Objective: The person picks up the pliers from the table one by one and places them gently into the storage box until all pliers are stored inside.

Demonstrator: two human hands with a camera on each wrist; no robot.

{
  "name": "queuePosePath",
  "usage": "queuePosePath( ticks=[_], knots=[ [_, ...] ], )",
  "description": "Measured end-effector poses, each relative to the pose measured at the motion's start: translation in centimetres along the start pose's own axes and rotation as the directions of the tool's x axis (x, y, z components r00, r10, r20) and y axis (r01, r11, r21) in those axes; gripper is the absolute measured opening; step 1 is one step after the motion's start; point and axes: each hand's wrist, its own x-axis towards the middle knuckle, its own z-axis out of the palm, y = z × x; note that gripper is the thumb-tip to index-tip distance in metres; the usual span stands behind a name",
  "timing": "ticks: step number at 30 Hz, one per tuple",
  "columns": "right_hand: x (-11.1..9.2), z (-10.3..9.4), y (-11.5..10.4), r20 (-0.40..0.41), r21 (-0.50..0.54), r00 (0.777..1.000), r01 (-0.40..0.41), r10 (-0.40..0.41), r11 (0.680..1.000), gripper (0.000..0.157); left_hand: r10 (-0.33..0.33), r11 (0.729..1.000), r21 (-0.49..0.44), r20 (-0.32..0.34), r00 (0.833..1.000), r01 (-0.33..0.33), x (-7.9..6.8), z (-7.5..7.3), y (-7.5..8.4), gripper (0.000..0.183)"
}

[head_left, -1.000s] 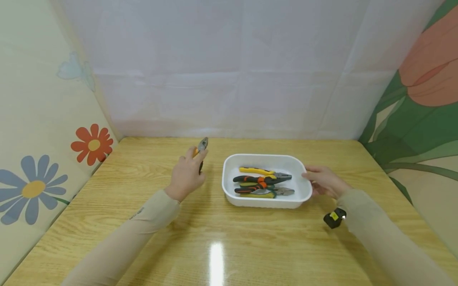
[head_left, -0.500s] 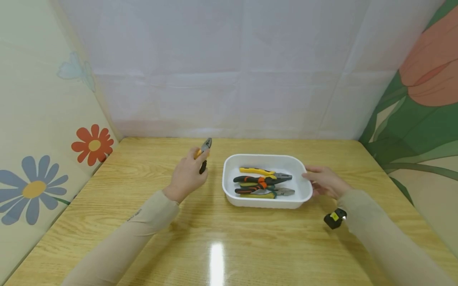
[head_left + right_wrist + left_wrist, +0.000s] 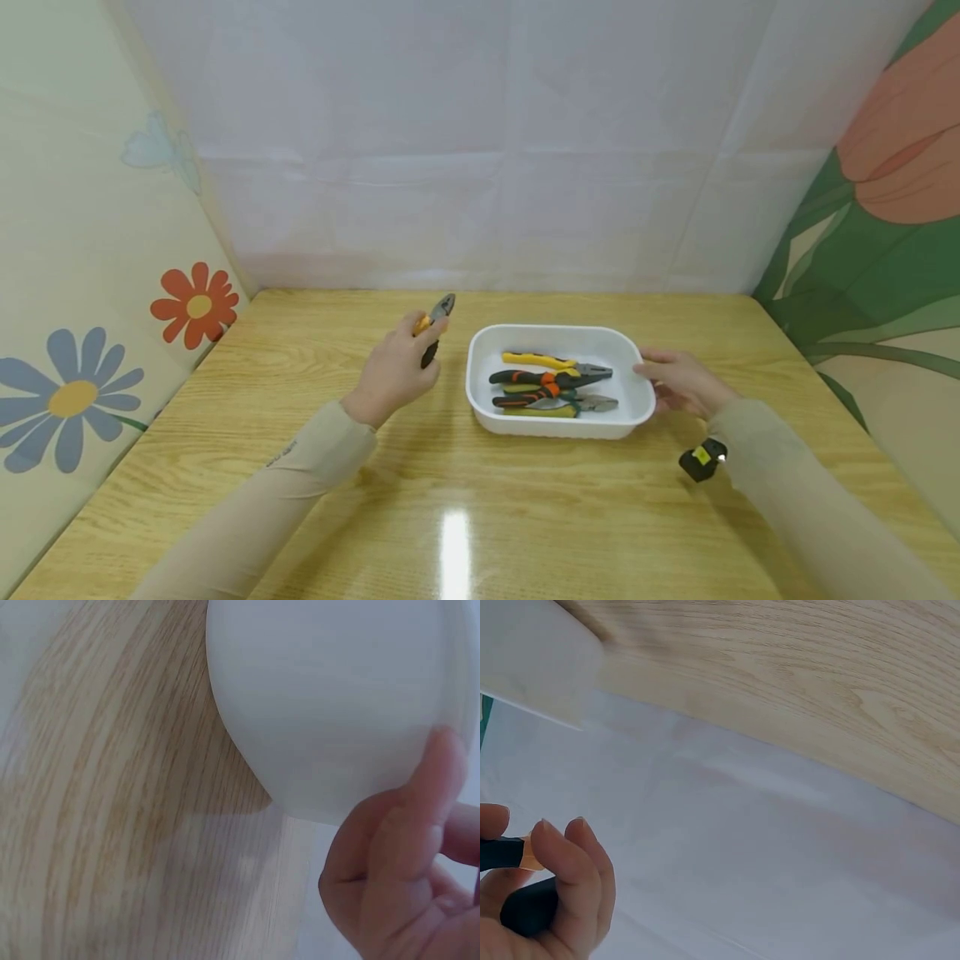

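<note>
In the head view my left hand [image 3: 397, 364] grips a pair of pliers [image 3: 444, 308] left of the white basin, grey jaws pointing up and away. Its orange and black handles lie in the curled fingers; in the left wrist view a dark handle [image 3: 531, 907] shows inside them. My right hand [image 3: 686, 383] holds the right end of the white plastic basin [image 3: 551, 427], a fingertip on the rim and other fingers under it. The right wrist view shows fingers [image 3: 442, 761] against its outer wall. Several pliers lie inside, including yellow-handled pliers [image 3: 536, 359] and black-and-orange pliers [image 3: 525, 377].
The basin stands on a wood-grain table [image 3: 450, 483] whose back edge meets a white cloth backdrop [image 3: 480, 167]. Panels with painted flowers [image 3: 198, 305] flank the table. A small black device [image 3: 702, 459] with a yellow mark is at the right wrist.
My left hand has moved slightly to the right with the pliers, closer to the basin. The right hand and the basin have stayed in place.
</note>
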Motion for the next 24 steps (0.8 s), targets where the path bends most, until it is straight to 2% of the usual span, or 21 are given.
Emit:
queuePosePath(
  ticks=[4,14,24],
  knots=[
    [0.0,0.0,0.1,0.008,0.021,1.0,0.008,-0.008,1.0,0.062,0.022,1.0,-0.001,0.002,1.0,-0.022,0.0,0.0,0.2,0.055],
    [0.0,-0.1,0.1,0.011,0.024,1.0,0.003,-0.003,1.0,0.062,0.11,0.994,0.009,-0.044,0.993,-0.11,0.4,0.1,0.8,0.052],
    [-0.2,0.2,-0.3,0.002,0.022,1.0,-0.01,0.01,1.0,0.062,0.145,0.989,0.022,-0.038,0.989,-0.144,0.8,0.4,1.5,0.054]
  ],
)
